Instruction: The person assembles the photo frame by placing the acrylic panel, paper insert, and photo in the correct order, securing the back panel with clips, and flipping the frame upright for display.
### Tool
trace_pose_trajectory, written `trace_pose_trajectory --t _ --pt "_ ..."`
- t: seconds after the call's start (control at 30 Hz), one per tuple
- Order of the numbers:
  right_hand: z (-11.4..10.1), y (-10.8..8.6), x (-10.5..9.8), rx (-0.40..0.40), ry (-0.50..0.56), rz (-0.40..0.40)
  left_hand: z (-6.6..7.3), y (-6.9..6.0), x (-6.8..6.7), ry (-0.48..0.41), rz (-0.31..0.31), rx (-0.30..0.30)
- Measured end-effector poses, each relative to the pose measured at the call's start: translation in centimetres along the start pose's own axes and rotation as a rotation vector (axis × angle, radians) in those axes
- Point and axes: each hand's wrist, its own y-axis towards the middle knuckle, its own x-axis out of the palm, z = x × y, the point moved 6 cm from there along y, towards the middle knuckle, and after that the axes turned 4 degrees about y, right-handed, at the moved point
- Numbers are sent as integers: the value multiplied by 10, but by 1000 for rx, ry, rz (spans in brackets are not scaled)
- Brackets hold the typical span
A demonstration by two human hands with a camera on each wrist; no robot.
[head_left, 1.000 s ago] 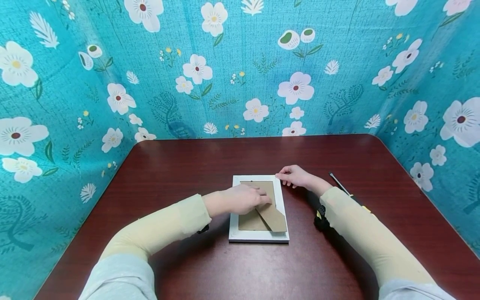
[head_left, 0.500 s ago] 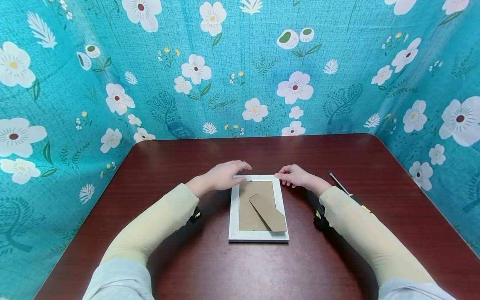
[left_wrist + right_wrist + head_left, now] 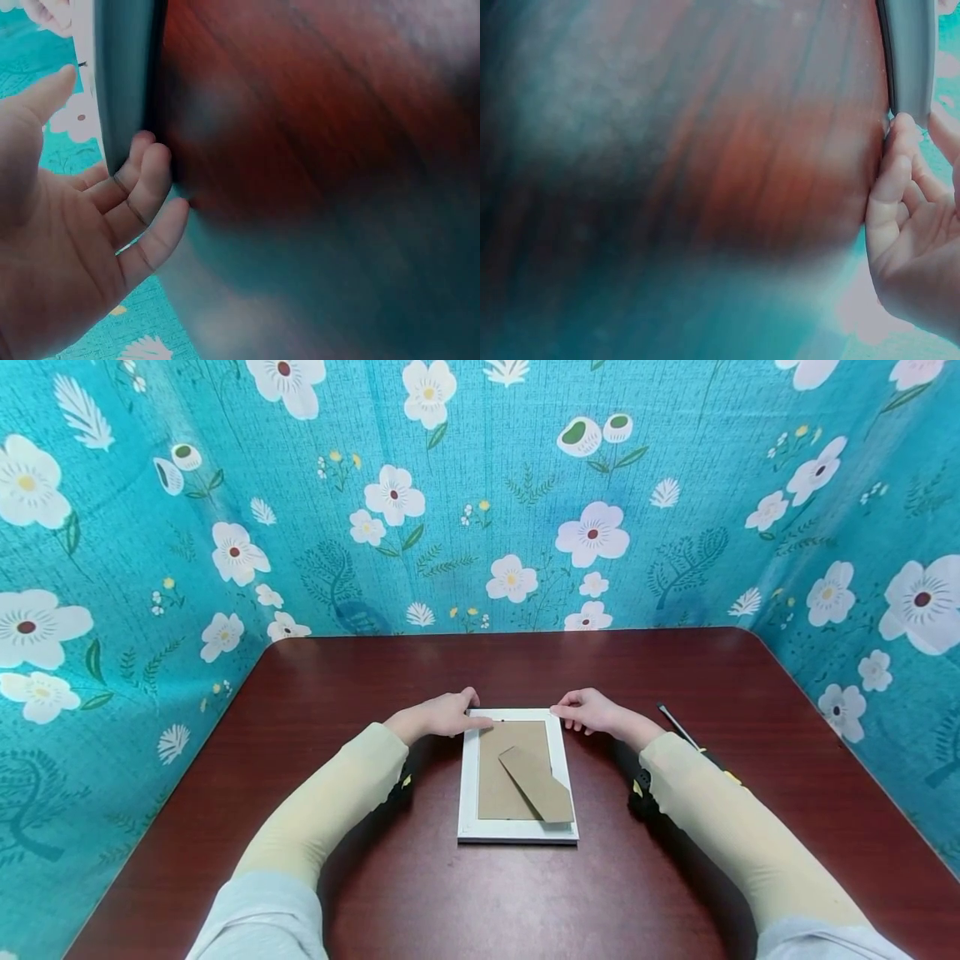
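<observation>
A white picture frame (image 3: 468, 777) lies back side up on the table, its brown backing board (image 3: 492, 793) showing and a brown stand flap (image 3: 542, 789) slanting across it. At the frame's far left corner, my left hand (image 3: 442, 714) has its thumb over the rim; in the left wrist view the fingers of that hand (image 3: 97, 210) curl against the frame's side (image 3: 124, 75). My right hand (image 3: 592, 712) pinches the far right corner. The right wrist view shows this hand (image 3: 919, 217) with fingertips and thumb on either side of the frame's edge (image 3: 913, 60).
A screwdriver (image 3: 678, 724) with a dark and yellow handle lies right of the frame, partly behind the right forearm. The dark red table (image 3: 375, 677) is bordered by a blue flowered cloth (image 3: 465, 527) at the back and both sides.
My left hand has left the flap, moved up to the frame's far left corner and taken hold there. My right hand stays at the far right corner.
</observation>
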Motion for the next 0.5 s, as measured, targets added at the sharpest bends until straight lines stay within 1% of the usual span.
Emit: trace_pose_trajectory --t 0.2,0.3,0.43,0.5 --pt "0 0 -1 1 0 3 -1 1 5 -58 -27 -9" --pt "-1 0 -1 2 2 7 -1 0 8 -85 -53 -2" --pt "-1 1 0 6 -3 12 1 0 9 -67 -65 7" --pt "0 2 -1 9 -3 18 2 -1 9 -64 -65 0"
